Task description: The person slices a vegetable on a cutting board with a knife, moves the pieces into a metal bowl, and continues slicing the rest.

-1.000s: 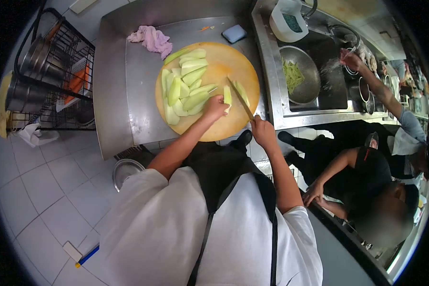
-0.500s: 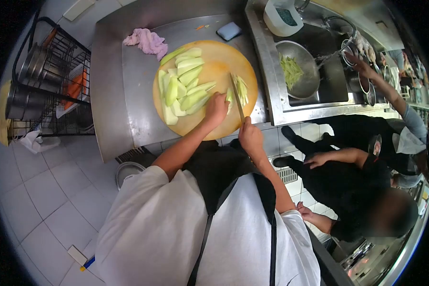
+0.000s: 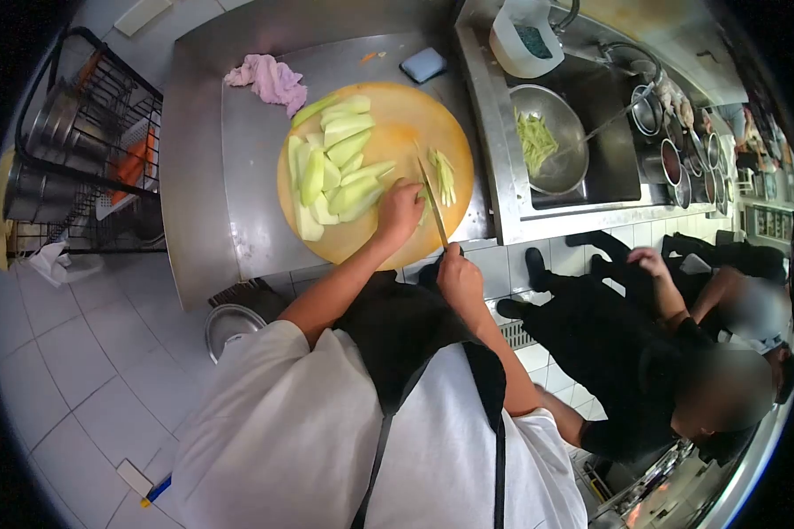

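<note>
My right hand (image 3: 460, 275) grips the handle of a kitchen knife (image 3: 434, 199), its blade pointing away from me over the round wooden cutting board (image 3: 401, 115). Curled fingers of my left hand (image 3: 400, 212) press on a piece of pale green vegetable (image 3: 424, 212) against the left side of the blade; most of that piece is hidden. Thin cut strips (image 3: 443, 176) lie just right of the knife. Left of my left hand, thick pale green wedges (image 3: 335, 167), perhaps gourd or cucumber, are piled on the board.
A pink cloth (image 3: 269, 81) and a blue-grey sponge (image 3: 423, 65) lie behind the board. To the right, a metal bowl (image 3: 573, 115) with green strips sits in the sink. A wire rack (image 3: 88, 159) stands left. Co-workers in dark clothing (image 3: 604, 339) are close on my right.
The knife's tip has shifted left, with the blade lying more slanted. A co-worker's arm has left the sink, and the people on the right have changed position. The view has shifted slightly.
</note>
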A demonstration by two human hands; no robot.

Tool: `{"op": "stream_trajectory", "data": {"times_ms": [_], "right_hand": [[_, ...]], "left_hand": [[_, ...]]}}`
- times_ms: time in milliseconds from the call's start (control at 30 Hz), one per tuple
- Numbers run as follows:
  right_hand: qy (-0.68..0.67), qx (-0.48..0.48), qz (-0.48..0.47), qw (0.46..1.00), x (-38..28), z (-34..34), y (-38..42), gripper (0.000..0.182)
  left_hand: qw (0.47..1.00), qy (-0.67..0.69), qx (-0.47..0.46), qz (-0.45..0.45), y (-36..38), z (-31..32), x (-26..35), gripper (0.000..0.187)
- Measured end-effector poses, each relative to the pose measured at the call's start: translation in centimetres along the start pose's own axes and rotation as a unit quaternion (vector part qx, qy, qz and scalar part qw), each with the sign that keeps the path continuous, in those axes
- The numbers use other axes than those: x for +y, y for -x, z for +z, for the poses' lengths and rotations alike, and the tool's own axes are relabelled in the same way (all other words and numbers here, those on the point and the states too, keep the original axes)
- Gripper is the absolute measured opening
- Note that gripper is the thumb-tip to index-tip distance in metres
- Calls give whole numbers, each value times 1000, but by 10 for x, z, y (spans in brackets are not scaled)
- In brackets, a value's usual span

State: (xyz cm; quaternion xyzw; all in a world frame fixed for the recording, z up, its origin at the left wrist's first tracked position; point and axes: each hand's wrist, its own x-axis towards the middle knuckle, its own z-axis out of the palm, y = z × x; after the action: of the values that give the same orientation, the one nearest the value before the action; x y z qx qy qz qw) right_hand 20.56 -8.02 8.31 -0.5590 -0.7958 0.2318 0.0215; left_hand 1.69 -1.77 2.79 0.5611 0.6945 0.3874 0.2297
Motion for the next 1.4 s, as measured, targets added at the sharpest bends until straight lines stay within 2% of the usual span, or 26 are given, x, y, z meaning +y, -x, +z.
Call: {"op": "stream_trajectory", "data": {"times_ms": [167,333,700,800,900,1000,1100,1400], "right_hand": [[15,1,-10,1000,5,14,-22,9],[8,10,-37,999,10,12,-39,10],[30,-31,8,999,-8,5,-15,12],[33,-21,-1,999,-4,18,-23,13],[18,-17,-17,1000,6,19,-38,14],[20,-14,-5,1000,7,13,-42,13],[17,-20,-1,1000,-3,2,-33,11],[-5,-37,13,999,-9,7,-14,11]], "left_hand": [[1000,-15,-15,-15,2,6,-2,19],[999,18,13,-39,4,8,-6,15],[997,53,43,-44,8,13,-5,8],[999,19,31,-33,8,8,-1,8],[997,54,31,-45,10,11,-4,11],[997,60,45,-17,12,11,-5,12],[992,93,35,-76,15,9,-1,14],[994,82,41,-61,17,11,-4,14]]}}
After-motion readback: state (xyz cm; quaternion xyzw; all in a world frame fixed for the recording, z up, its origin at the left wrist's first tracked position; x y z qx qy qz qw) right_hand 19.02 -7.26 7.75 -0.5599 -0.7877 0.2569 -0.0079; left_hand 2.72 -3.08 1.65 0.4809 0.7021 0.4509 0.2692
